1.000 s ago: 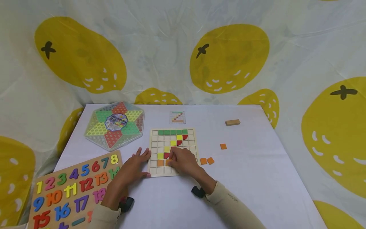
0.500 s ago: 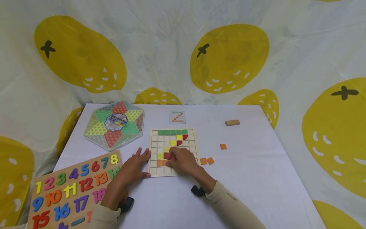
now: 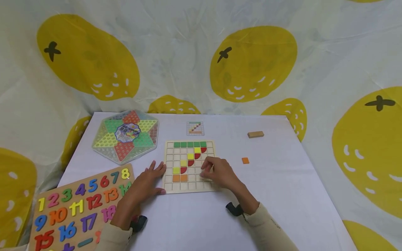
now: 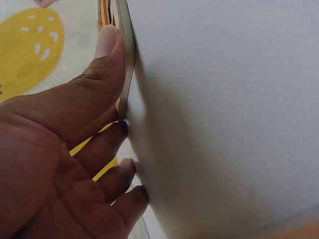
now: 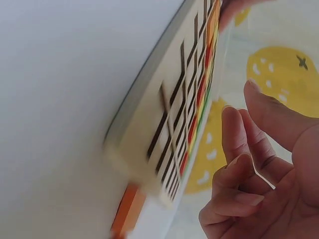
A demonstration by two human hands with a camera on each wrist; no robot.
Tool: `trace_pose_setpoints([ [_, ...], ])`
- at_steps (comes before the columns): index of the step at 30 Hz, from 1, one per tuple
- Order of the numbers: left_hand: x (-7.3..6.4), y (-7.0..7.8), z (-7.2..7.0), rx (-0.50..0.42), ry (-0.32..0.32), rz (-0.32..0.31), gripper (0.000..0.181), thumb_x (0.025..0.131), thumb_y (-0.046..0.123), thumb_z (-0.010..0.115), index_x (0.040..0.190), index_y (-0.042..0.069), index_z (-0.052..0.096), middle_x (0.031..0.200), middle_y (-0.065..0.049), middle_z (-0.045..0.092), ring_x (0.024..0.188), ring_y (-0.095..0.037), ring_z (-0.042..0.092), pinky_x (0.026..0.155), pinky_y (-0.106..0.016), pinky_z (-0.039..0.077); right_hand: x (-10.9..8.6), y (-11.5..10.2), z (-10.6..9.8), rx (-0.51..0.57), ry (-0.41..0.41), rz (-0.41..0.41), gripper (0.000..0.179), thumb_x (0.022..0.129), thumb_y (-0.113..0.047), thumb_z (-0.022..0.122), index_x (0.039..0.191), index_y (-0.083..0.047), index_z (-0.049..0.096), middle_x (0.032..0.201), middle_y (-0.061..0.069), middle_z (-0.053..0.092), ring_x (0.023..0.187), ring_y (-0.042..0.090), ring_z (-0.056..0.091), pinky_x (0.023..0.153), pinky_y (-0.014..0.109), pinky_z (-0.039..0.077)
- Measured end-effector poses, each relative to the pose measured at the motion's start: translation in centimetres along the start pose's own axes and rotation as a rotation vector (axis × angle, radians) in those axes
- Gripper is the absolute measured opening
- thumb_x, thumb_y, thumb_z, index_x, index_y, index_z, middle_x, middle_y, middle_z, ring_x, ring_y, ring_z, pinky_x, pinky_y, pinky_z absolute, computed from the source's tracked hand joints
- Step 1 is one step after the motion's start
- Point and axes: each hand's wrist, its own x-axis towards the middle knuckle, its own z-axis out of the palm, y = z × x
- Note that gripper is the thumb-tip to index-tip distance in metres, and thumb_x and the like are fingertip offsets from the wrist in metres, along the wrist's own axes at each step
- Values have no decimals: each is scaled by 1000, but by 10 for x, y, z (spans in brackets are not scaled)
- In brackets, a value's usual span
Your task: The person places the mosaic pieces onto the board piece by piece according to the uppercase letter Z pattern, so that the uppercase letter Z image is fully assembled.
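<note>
A wooden grid board (image 3: pixel 191 187) lies on the table. It carries a row of green tiles (image 3: pixel 190 144), a diagonal of yellow tiles (image 3: pixel 176 170) and red quarter-round tiles (image 3: pixel 183 169), and two orange square tiles (image 3: pixel 180 178) side by side. My left hand (image 3: pixel 146 181) rests at the board's left edge, thumb and fingers spread against it. My right hand (image 3: pixel 220 173) hovers over the board's right edge, thumb and index finger apart with nothing between them. Below it in the right wrist view, an orange tile (image 5: pixel 128 211) shows beside the board; my hand hides that spot in the head view.
A pattern card (image 3: pixel 195 128) lies behind the board. Another orange tile (image 3: pixel 245 160) and a small wooden block (image 3: pixel 255 134) are to the right. On the left are a hexagonal Chinese checkers set (image 3: pixel 108 148) and a number puzzle board (image 3: pixel 94 169).
My right hand has let go of the second orange tile, which sits in its square, and moved right to the board's edge. My left hand has stayed put.
</note>
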Motion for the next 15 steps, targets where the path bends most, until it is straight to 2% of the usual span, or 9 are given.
trace_pose_setpoints([
  [8,1,-1,0,-8,-3,-10,100,80,25,94,163,10,40,172,-11,33,165,-43,14,129,-66,25,-9,28,-23,-6,55,56,22,86,-19,89,101,-19,73,83,-6,68,79,18,54,64,29,46],
  [15,-1,0,-2,-28,3,-11,100,79,23,94,163,11,39,172,-11,32,165,-44,14,128,-67,25,-18,54,-38,-77,66,108,30,85,-10,89,111,-21,76,103,-2,73,79,18,54,65,29,45],
])
